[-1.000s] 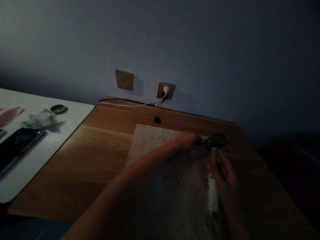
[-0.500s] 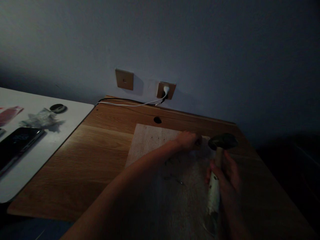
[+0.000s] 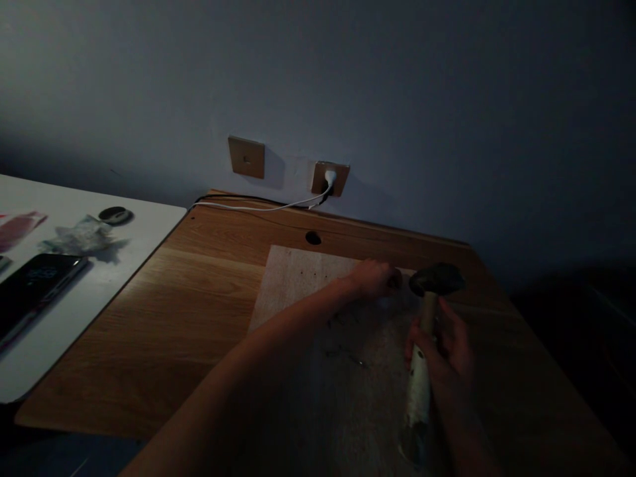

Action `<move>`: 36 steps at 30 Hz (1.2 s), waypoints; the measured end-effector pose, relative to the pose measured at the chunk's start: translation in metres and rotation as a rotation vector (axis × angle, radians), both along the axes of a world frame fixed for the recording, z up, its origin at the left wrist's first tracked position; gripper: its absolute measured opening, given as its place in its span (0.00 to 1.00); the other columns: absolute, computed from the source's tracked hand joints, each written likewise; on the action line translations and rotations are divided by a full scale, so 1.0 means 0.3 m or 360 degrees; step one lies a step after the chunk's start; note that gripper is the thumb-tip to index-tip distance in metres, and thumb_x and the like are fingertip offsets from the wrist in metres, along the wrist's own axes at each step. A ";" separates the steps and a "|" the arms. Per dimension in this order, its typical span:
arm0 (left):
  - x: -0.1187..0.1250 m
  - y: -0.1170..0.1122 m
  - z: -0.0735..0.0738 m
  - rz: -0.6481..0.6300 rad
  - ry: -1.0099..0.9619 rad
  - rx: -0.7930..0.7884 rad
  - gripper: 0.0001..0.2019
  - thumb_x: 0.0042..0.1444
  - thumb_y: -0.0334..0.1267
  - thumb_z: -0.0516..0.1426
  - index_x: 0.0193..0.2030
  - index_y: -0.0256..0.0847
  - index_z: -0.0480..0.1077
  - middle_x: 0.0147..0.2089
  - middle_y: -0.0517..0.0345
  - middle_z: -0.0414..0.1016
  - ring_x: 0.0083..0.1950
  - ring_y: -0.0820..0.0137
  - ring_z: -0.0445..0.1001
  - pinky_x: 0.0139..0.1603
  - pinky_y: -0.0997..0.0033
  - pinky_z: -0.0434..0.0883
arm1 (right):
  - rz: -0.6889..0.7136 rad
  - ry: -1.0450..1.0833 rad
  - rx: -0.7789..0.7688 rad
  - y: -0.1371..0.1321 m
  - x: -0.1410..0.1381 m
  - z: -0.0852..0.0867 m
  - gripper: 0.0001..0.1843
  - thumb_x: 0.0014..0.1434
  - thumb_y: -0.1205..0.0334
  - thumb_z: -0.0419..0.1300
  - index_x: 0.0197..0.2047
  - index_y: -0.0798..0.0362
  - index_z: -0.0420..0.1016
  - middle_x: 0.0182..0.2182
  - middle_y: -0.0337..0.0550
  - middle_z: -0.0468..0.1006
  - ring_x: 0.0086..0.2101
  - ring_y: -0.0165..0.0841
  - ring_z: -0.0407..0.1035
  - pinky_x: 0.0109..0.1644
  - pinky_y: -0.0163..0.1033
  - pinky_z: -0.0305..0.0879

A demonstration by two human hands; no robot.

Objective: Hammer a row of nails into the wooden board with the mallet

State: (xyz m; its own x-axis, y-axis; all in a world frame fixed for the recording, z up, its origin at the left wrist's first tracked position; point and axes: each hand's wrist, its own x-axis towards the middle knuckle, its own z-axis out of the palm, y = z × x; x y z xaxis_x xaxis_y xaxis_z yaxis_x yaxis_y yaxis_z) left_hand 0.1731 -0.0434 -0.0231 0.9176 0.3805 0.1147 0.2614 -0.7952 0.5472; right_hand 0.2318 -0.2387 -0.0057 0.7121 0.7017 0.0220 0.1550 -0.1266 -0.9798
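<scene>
My right hand is wrapped round the handle of a hammer, below its dark head. The head is held up by the right side of a pale wooden board. My left hand rests near the board's far edge, fingers closed together; what they pinch, if anything, is too dark to see. Small dark dots run in a row on the board left of that hand. Several thin nail-like pieces lie loose on the board, nearer to me.
Under the board is a brown wooden desk with a round cable hole. A white cable runs to a wall socket. On the white table at left lie a phone and a crumpled plastic bag.
My right hand and the hammer have shifted slightly left, toward my left hand. The left hand stays in place on the board.
</scene>
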 end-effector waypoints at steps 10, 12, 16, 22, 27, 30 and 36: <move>0.003 -0.005 0.000 0.0003 0.0015 0.0030 0.11 0.62 0.39 0.62 0.49 0.41 0.78 0.49 0.52 0.82 0.49 0.61 0.80 0.49 0.66 0.72 | 0.0044 0.0162 0.0107 -0.006 0.004 0.001 0.47 0.50 0.51 0.74 0.70 0.40 0.60 0.32 0.33 0.77 0.16 0.27 0.65 0.15 0.34 0.62; 0.000 0.000 0.006 -0.0031 0.0032 0.0055 0.11 0.61 0.40 0.62 0.49 0.39 0.77 0.49 0.51 0.81 0.49 0.63 0.79 0.49 0.67 0.72 | 0.0068 0.0231 0.0110 -0.008 -0.002 0.007 0.45 0.51 0.52 0.73 0.69 0.38 0.61 0.33 0.33 0.77 0.16 0.26 0.64 0.14 0.33 0.60; -0.064 0.017 0.062 -0.0072 -0.0015 0.0289 0.16 0.59 0.43 0.65 0.50 0.36 0.75 0.52 0.46 0.77 0.54 0.60 0.75 0.55 0.65 0.70 | 0.0098 0.0282 0.0139 -0.006 -0.006 0.015 0.44 0.52 0.52 0.73 0.69 0.37 0.61 0.33 0.33 0.76 0.16 0.25 0.64 0.14 0.32 0.59; -0.249 -0.014 0.185 -0.0365 0.0345 0.0328 0.09 0.57 0.39 0.63 0.43 0.40 0.76 0.46 0.51 0.77 0.44 0.61 0.76 0.41 0.67 0.70 | 0.0120 0.0359 0.0015 0.009 0.003 0.012 0.47 0.47 0.48 0.75 0.67 0.43 0.62 0.29 0.32 0.76 0.15 0.26 0.63 0.13 0.33 0.59; -0.290 -0.047 0.184 -0.0545 0.0521 0.0373 0.10 0.53 0.42 0.64 0.40 0.40 0.77 0.47 0.48 0.78 0.43 0.60 0.75 0.37 0.66 0.68 | 0.0042 0.0384 0.0128 0.005 0.005 0.020 0.47 0.47 0.51 0.75 0.67 0.41 0.62 0.30 0.32 0.76 0.16 0.26 0.64 0.14 0.32 0.59; -0.276 -0.047 0.170 -0.0553 0.0514 0.0379 0.08 0.51 0.40 0.65 0.36 0.40 0.77 0.45 0.48 0.78 0.42 0.60 0.75 0.37 0.66 0.68 | 0.0027 0.0414 0.0086 -0.004 0.010 0.024 0.43 0.50 0.51 0.73 0.66 0.40 0.63 0.26 0.30 0.76 0.15 0.26 0.63 0.14 0.31 0.58; -0.266 -0.011 0.167 -0.0398 0.0417 0.0239 0.07 0.54 0.35 0.61 0.40 0.39 0.77 0.38 0.52 0.80 0.35 0.65 0.75 0.33 0.69 0.66 | 0.0051 0.0431 0.0049 -0.009 0.019 0.016 0.44 0.50 0.50 0.73 0.68 0.41 0.62 0.19 0.28 0.73 0.13 0.26 0.59 0.15 0.31 0.57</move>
